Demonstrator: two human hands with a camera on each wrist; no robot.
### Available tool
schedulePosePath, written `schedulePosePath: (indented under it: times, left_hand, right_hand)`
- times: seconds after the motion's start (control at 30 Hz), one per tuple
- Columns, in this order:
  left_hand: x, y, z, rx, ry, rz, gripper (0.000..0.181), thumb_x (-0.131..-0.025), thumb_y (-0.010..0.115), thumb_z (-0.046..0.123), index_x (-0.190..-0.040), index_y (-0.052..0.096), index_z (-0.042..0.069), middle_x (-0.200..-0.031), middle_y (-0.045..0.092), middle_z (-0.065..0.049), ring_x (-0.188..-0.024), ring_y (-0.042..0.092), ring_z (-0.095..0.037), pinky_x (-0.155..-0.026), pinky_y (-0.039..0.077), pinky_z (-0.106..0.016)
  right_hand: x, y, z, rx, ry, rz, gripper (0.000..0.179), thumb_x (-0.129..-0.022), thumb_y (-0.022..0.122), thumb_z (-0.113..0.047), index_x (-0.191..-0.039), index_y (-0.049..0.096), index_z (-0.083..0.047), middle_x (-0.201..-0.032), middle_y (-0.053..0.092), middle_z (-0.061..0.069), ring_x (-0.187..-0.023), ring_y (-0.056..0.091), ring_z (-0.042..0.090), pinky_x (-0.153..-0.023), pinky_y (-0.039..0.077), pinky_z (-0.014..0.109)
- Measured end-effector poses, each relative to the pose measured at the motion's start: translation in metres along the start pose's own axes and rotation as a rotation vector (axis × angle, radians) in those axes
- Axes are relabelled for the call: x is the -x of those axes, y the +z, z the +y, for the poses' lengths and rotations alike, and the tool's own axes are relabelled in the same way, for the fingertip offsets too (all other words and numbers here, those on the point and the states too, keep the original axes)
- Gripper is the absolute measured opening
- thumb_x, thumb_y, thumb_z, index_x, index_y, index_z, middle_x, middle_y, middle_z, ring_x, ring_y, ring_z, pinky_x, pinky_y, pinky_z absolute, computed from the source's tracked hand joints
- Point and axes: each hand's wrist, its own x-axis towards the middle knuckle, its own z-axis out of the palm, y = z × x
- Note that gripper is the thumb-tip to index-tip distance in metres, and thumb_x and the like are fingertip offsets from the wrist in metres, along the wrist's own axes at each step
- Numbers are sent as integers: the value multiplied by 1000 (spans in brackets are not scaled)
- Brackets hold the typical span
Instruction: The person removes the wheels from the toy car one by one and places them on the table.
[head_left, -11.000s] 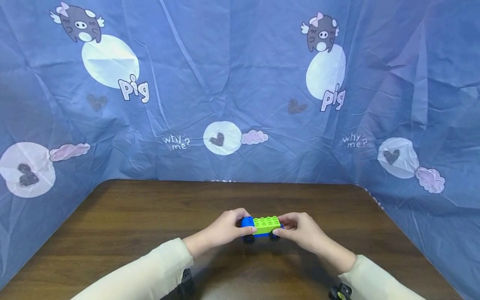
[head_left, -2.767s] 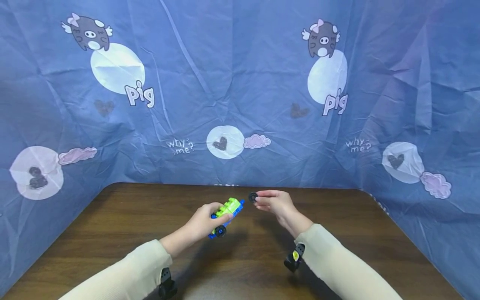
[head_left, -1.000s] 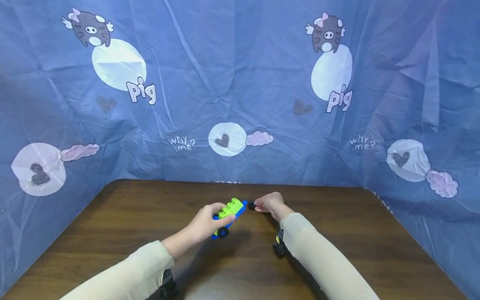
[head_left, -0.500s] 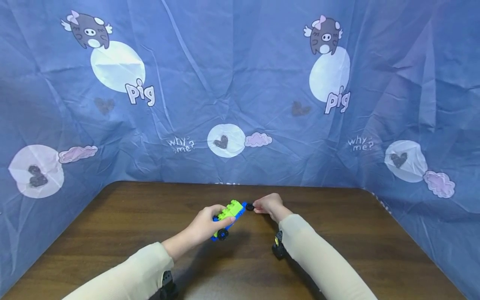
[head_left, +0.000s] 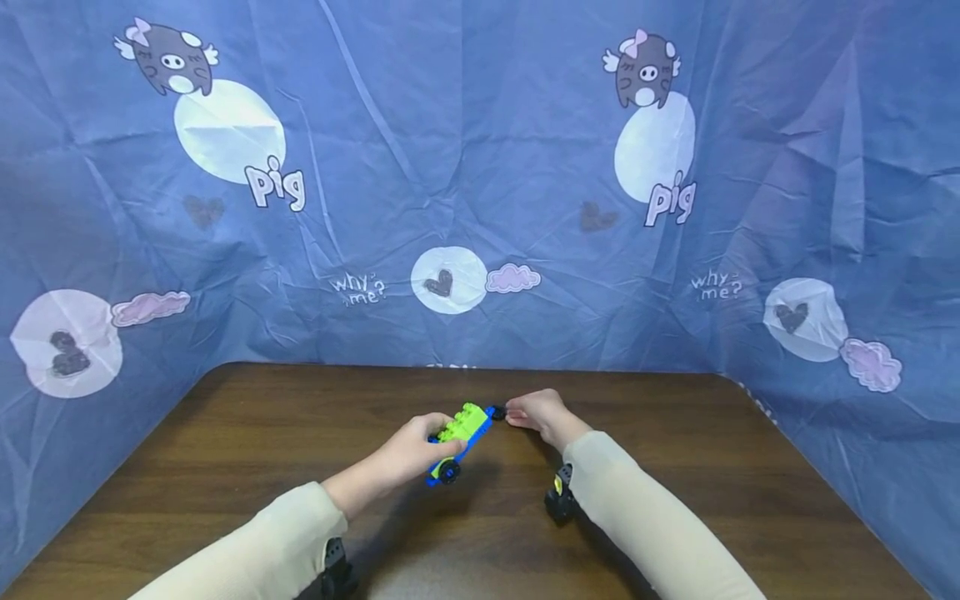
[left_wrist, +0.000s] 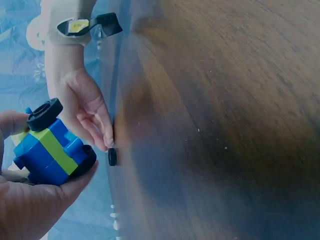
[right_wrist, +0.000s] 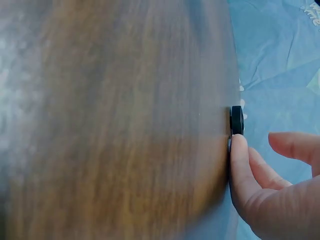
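In the head view my left hand (head_left: 408,454) grips a toy car (head_left: 465,422) of blue and lime-green building bricks, held tilted above the table. Black wheels (left_wrist: 45,115) sit on one end of the car in the left wrist view; the other end is hidden there. A loose black wheel (right_wrist: 237,120) lies flat on the table. One fingertip of my right hand (head_left: 543,414) touches the wheel's edge, while the thumb (right_wrist: 290,145) stands apart from it. From the head, the wheel appears just beside the car's blue end.
The brown wooden table (head_left: 300,417) ends at a back edge beyond the hands. A blue printed cloth (head_left: 450,167) hangs behind and along both sides. Each wrist wears a black camera (head_left: 558,496).
Earlier my right fingers pinched the wheel in the air, then lowered it to the table. They have since loosened from it. The left hand still holds the car, shifted only slightly.
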Motion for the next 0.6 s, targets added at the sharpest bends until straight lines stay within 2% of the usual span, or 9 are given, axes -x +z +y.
schedulePosePath:
  times: [0.23,0.37,0.47,0.6]
  left_hand:
    - [4,0,-5,26,10,-77,46,-91,68,26,-123,56,-5,-104,63,-11,-86,60,-17,-75,52,-33]
    - [3,0,-7,42,0,-91,48,-91,67,28,-125,56,-5,-108,63,-11,-90,59,-17,-81,52,-36]
    - [1,-2,-6,57,-13,-95,49,-91,67,28,-125,56,-5,-109,63,-11,-90,60,-18,-83,52,-37]
    - [-2,-4,-4,62,-32,-82,49,-91,68,26,-127,56,-5,-111,63,-12,-90,60,-18,-83,53,-38]
  right_hand:
    - [10,-7,1,35,36,-21,31,-90,59,3,-117,56,18,-86,69,16,-59,63,9,-71,58,26]
    - [17,-12,0,44,20,-32,30,-91,58,2,-115,56,19,-84,68,16,-60,64,10,-71,58,27]
    - [21,-15,-5,43,1,-36,29,-91,57,2,-115,57,19,-85,67,16,-61,64,10,-71,58,26]
    - [27,-17,-12,30,-28,-70,28,-91,57,2,-114,56,20,-78,66,12,-61,64,9,-70,57,24]
